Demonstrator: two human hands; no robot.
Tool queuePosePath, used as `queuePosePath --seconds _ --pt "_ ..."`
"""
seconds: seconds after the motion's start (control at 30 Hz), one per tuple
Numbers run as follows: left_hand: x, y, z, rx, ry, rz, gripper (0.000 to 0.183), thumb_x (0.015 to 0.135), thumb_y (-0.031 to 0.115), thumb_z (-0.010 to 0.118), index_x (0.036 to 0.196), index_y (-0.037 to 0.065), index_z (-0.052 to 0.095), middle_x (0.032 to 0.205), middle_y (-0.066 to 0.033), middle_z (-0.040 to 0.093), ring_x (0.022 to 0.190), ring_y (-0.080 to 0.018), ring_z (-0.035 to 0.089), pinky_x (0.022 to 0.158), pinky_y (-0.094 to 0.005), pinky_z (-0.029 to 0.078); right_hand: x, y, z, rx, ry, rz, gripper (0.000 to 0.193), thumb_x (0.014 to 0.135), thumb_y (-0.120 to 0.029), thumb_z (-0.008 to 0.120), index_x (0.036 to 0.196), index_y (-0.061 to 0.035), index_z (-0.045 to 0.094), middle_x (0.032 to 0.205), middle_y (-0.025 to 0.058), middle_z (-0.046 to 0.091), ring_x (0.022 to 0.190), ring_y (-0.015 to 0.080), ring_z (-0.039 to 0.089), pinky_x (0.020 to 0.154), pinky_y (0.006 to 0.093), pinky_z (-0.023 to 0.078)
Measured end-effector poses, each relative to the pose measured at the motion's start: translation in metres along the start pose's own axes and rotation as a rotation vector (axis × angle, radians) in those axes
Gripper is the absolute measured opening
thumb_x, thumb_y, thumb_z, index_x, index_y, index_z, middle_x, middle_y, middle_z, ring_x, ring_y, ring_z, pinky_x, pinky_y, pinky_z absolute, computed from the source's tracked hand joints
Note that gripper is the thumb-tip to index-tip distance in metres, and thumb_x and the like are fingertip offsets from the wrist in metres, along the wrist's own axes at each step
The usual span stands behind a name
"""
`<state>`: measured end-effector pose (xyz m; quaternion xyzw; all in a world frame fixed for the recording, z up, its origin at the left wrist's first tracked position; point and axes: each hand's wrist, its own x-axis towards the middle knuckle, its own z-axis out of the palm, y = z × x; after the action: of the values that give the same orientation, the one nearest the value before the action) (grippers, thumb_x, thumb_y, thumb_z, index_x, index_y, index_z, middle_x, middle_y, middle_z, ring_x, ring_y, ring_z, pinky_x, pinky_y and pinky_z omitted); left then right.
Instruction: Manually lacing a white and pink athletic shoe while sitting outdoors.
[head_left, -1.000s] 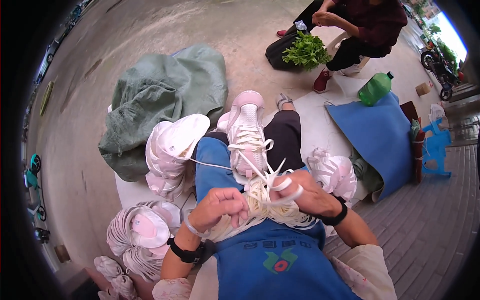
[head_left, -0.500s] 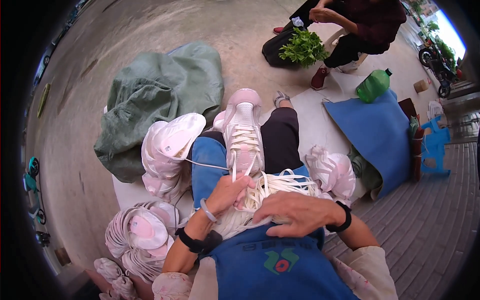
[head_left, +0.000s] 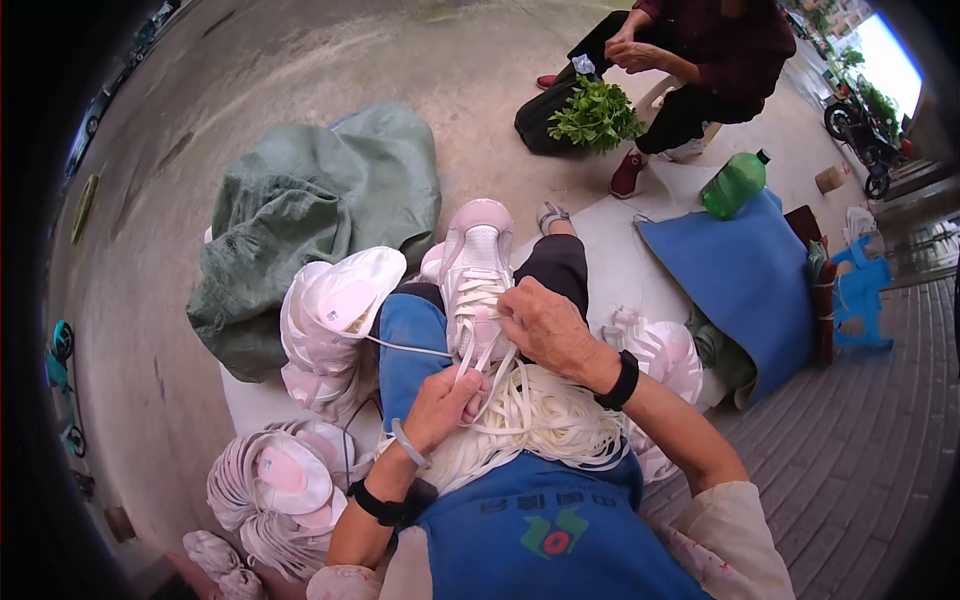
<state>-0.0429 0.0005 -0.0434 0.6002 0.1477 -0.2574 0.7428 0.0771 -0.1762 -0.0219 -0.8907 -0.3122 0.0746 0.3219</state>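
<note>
The shoe point(head_left: 480, 250) is pink and white, the laces point(head_left: 565, 415) cream, the apron point(head_left: 475, 535) blue.

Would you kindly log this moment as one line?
left hand: holds lace | right hand: at shoe | lace pile: on lap | rest: green tarp, bottle

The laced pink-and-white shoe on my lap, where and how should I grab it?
I'd likely grip the shoe by its rounded far end, from above: that end is uncovered, while your left hand pinches the laces nearer you and your right hand covers part of the right side.
</note>
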Motion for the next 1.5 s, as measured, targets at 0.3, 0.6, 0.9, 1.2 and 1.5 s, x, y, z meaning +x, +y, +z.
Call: queuePosePath --seconds 0.3,0.6,0.9,1.2,1.5 --pt "-0.004 0.008 -0.01 -0.171 0.059 -0.012 0.029 0.1 0.03 0.049 0.09 0.004 0.058 0.059 0.0052 0.041 0.049 -0.004 0.037 0.049 -0.0209 0.04 0.012 -0.006 0.003 -0.296 -0.079 -0.117 0.009 0.08 -0.01 0.058 0.085 -0.0036 0.054 0.081 0.0132 0.054 0.072 0.0304 0.06 0.063 0.0387 0.048" --pt "-0.007 0.011 -0.025 -0.081 -0.116 -0.101 0.03 0.099 0.029 0.051 0.088 0.002 0.059 0.058 0.0046 0.041 0.05 -0.0043 0.039 0.055 -0.0243 0.05 -0.021 0.018 0.011 -0.272 0.083 -0.199 0.011 0.082 -0.011 0.061 0.084 -0.0054 0.052 0.079 0.0105 0.05 0.064 0.0262 0.057 0.057 0.0361 0.047" --pt "0.015 0.001 0.012 -0.351 -0.017 -0.248 0.02 0.097 0.03 0.052 0.102 0.011 0.054 0.064 0.0031 0.047 0.047 -0.0052 0.039 0.043 -0.0251 0.044 -0.014 0.018 0.0 -0.063 0.097 -0.077 0.012 0.083 -0.014 0.061 0.093 -0.0075 0.057 0.085 0.0115 0.053 0.072 0.0315 0.06 0.061 0.0388 0.05" --pt "0.017 -0.028 0.011 -0.533 0.067 -0.294 0.023 0.095 0.034 0.056 0.096 0.011 0.057 0.054 0.0039 0.046 0.036 -0.0072 0.032 0.036 -0.0276 0.034 0.007 0.025 0.001 0.022 -0.188 -0.209 0.011 0.081 -0.014 0.058 0.084 -0.0044 0.054 0.084 0.0144 0.055 0.073 0.0343 0.06 0.064 0.0408 0.049" --pt "0.018 -0.014 0.013 -0.403 0.054 -0.246 0.028 0.098 0.034 0.05 0.102 0.007 0.057 0.058 0.0077 0.037 0.043 -0.0034 0.029 0.037 -0.0202 0.028 0.014 0.023 0.0 -0.089 0.033 -0.261 0.014 0.076 -0.012 0.06 0.082 -0.0039 0.049 0.077 0.0131 0.051 0.07 0.0326 0.058 0.059 0.0405 0.048"
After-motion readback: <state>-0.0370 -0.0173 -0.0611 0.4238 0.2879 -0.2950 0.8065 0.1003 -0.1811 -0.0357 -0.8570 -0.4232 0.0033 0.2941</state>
